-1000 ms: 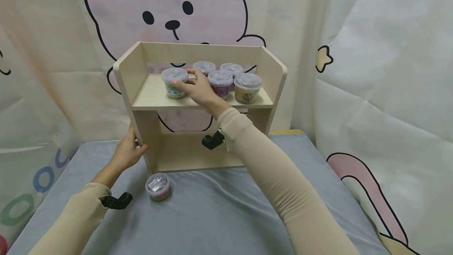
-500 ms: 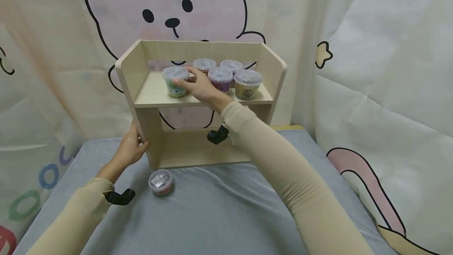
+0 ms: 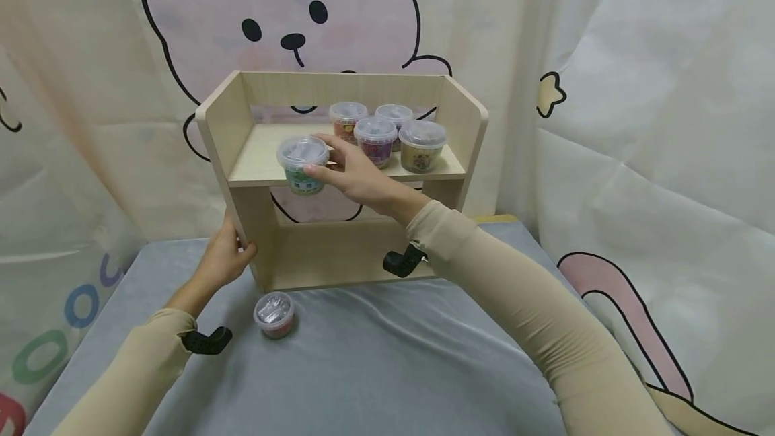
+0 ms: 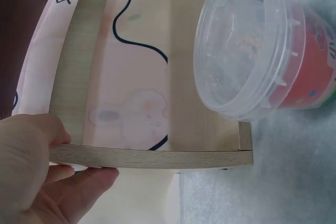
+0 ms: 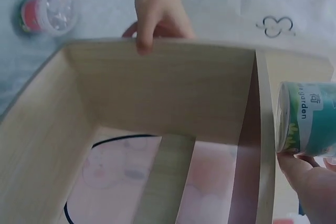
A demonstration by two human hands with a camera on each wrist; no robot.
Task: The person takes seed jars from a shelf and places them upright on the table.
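Observation:
My right hand (image 3: 369, 180) grips a clear-lidded plastic tub with a green label (image 3: 305, 177) at its side, thumb in front. The tub hangs at the front edge of the upper board of a small wooden shelf (image 3: 345, 89). In the right wrist view the green tub (image 5: 312, 119) shows printed lettering. With thumb and fingers my left hand (image 3: 222, 258) pinches the front edge of the shelf's left side panel; the left wrist view shows this hand (image 4: 31, 171) on either side of the wood. A red-labelled tub (image 3: 274, 315) stands on the cloth before the shelf.
Several more lidded tubs stand on the upper board's right half, among them a yellowish tub (image 3: 422, 148), a purple tub (image 3: 375, 143) and an orange tub (image 3: 346, 126). A grey-blue cloth (image 3: 387, 362) covers the table. Printed curtains (image 3: 636, 120) hang behind and at the sides.
My right hand has drawn the green tub forward off its spot on the upper board to the front edge. The left hand stays on the side panel.

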